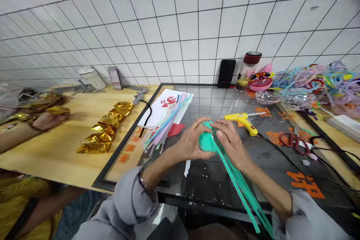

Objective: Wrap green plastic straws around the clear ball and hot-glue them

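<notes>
Both my hands meet over the dark tabletop around green pipe cleaners point(208, 140) bunched into a rounded, ribbed shape. My left hand point(194, 140) curls about its left side, thumb below and fingers above. On the right side, the fingers of my right hand point(229, 140) press against the same shape. Long loose green stems point(242, 187) trail from it, under my right palm and down past the table's front edge. Just beyond my right hand lies a yellow glue gun point(242, 120) with a black cord. My fingers and palms hide part of the rounded shape.
White paper point(168, 105) with pastel pipe cleaners point(165, 123) lies left of my hands. Gold foil point(108, 129) rests on the wood beside a co-worker's hand point(50, 120). Red-handled scissors point(295, 142), a phone point(226, 73), a jar point(247, 73) and a colourful heap point(315, 78) are rightward.
</notes>
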### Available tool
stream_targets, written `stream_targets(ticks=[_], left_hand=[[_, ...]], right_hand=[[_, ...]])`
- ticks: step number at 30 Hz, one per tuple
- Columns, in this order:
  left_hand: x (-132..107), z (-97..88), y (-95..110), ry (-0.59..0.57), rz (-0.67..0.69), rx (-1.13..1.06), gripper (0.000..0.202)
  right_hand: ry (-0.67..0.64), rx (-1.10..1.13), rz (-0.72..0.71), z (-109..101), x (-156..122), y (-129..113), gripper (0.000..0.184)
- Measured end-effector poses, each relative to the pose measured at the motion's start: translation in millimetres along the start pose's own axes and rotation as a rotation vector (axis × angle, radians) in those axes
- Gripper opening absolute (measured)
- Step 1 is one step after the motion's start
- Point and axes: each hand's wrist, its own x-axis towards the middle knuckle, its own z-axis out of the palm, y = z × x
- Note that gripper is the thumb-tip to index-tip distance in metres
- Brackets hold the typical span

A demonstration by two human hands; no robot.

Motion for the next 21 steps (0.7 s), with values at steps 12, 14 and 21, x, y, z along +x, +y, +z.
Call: stream_targets(ticks=[12, 14, 21], left_hand=[[-3, -2.2, 1, -0.009, -0.068, -0.039, 0.065], [-3, -2.0, 2, -0.009, -0.067, -0.059, 0.065], [-2, -1.1, 1, -0.004, -0.059, -0.079, 0.065]], right_hand=[[0.132, 0.112, 0.082, 0, 2, -3, 0.041], [0.184, 0.13, 0.132, -1, 3, 2, 0.042], [0.153, 0.203, 0.26, 0, 5, 18, 0.047]])
